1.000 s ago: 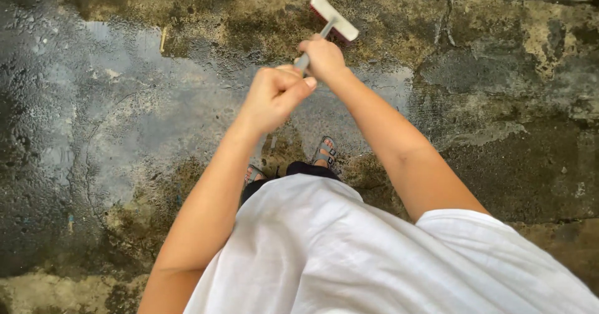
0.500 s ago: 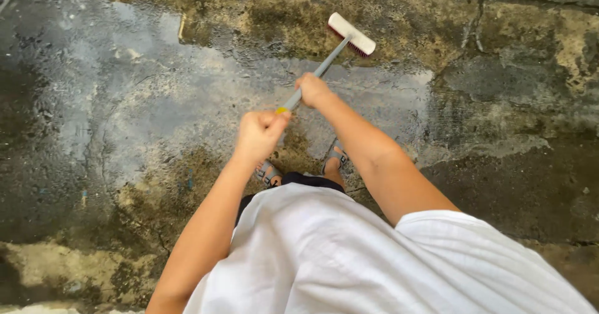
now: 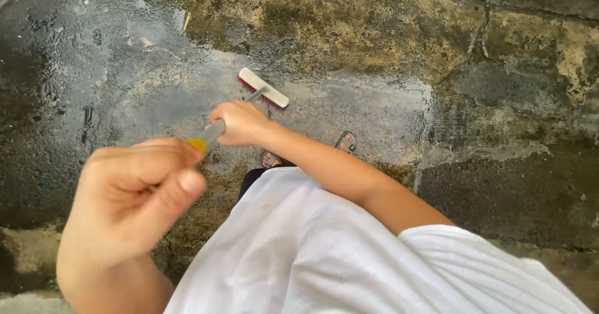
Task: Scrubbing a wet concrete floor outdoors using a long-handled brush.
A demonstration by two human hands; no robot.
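Left hand [image 3: 134, 198], close to camera and blurred, fist closed round the yellow-capped top end of the scrub brush handle [image 3: 215, 128]. Right hand [image 3: 240, 122] further down the shaft, fingers wrapped tight. Handle grey, long axis running from lower left up to upper right, away from the person. Brush head [image 3: 262, 88] at the far end: pale block, red bristles down on the wet concrete floor [image 3: 374, 102], set crosswise to the handle. Puddle around it, mossy stains beyond. Sandalled feet [image 3: 345, 141] just below, white shirt [image 3: 324, 251] fills the bottom.
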